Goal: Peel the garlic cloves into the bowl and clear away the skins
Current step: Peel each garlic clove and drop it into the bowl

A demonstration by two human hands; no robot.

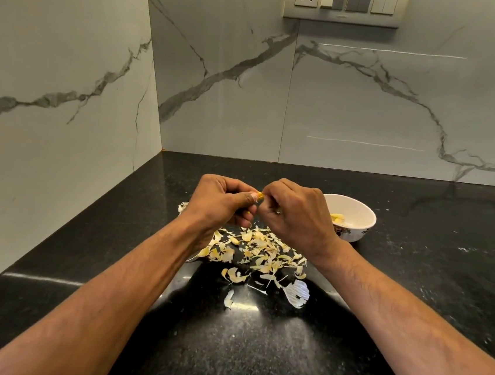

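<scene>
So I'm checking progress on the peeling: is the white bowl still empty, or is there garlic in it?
Not empty. The bowl holds at least one pale yellow peeled clove; the right hand hides its left side.

- A black speckled stone countertop [412,296] fills the lower part of the view and runs into a corner at the back left.
- Glossy pale marble-look wall panels [355,107] with dark grey veins rise behind it; a vertical seam splits the back wall.
- A matching side wall [53,75] meets the back wall at the left.
- A switch plate [346,2] with a socket and several rocker switches sits high on the back wall.
- Bright light glares off the countertop near the front, and thin streaks of reflection show on the wall panels.
</scene>
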